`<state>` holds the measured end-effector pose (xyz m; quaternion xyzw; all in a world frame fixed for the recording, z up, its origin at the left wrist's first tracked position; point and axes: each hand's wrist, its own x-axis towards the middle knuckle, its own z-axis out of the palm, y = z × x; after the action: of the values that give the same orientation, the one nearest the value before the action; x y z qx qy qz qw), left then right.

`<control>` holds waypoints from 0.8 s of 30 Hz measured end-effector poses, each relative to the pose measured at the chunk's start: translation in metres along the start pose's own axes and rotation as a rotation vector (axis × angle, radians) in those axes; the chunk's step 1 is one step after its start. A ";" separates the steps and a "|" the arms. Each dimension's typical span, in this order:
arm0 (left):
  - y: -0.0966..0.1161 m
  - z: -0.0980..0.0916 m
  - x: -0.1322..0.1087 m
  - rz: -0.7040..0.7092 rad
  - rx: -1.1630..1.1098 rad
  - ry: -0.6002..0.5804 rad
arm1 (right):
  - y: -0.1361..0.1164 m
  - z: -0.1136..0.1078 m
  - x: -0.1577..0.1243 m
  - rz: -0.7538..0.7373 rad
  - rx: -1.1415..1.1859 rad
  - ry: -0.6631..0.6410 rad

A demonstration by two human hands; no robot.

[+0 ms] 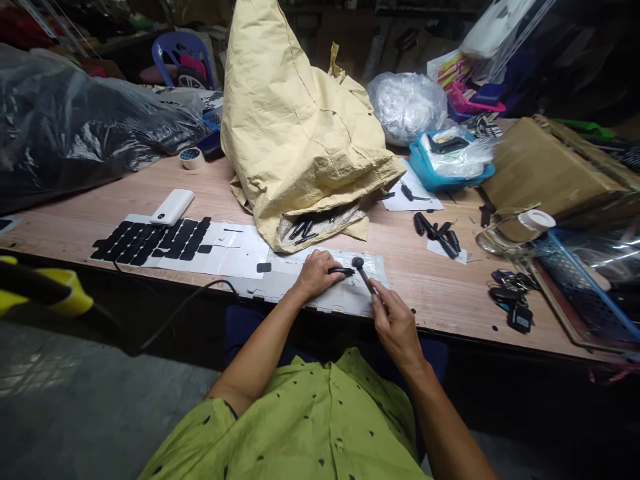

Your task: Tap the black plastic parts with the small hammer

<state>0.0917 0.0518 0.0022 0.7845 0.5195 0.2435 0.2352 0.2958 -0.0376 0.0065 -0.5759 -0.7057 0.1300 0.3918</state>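
At the table's front edge, my left hand [317, 273] is closed on a slim black part [341, 271], which lies over a white board [333, 297]. My right hand [395, 321] grips the handle of a small hammer-like tool with a round black head [358, 263]. Its head is just right of the black part's tip; I cannot tell whether they touch. Behind my hands, a big tan sack [305, 127] lies with its mouth toward me, and several black parts [303, 230] show inside it.
To the left are a white power bank [173, 207], black stickers on white sheets [150, 241] and a tape roll [192, 158]. To the right are loose black parts [438, 235], keys [513, 300], a clear jar [515, 230], a blue basket [425, 163] and a cardboard box [545, 167].
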 end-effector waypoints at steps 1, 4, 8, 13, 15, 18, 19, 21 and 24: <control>0.001 -0.001 0.000 -0.002 -0.001 -0.001 | 0.004 -0.001 0.006 -0.001 -0.029 0.023; 0.003 -0.003 -0.002 -0.015 0.000 -0.004 | 0.022 -0.004 0.027 0.025 -0.199 0.096; 0.005 -0.004 -0.002 -0.021 0.004 -0.010 | 0.051 -0.003 0.051 0.042 -0.510 0.133; 0.003 -0.007 -0.004 0.041 0.018 0.031 | 0.065 0.003 0.057 0.017 -0.654 0.165; 0.007 -0.009 -0.013 0.129 -0.009 0.051 | 0.063 0.005 0.056 0.025 -0.667 0.152; 0.021 -0.002 -0.045 0.330 -0.095 -0.010 | 0.060 0.005 0.054 0.035 -0.679 0.137; 0.025 0.003 -0.060 0.402 -0.126 -0.069 | 0.059 0.005 0.054 0.039 -0.681 0.136; 0.032 0.021 -0.089 0.509 -0.179 -0.224 | 0.059 0.005 0.054 0.046 -0.682 0.135; 0.026 0.055 -0.118 0.386 -0.204 -0.476 | 0.058 0.004 0.054 0.055 -0.677 0.120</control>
<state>0.1036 -0.0734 -0.0401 0.8758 0.2645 0.1441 0.3771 0.3328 0.0306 -0.0113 -0.6988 -0.6686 -0.1350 0.2154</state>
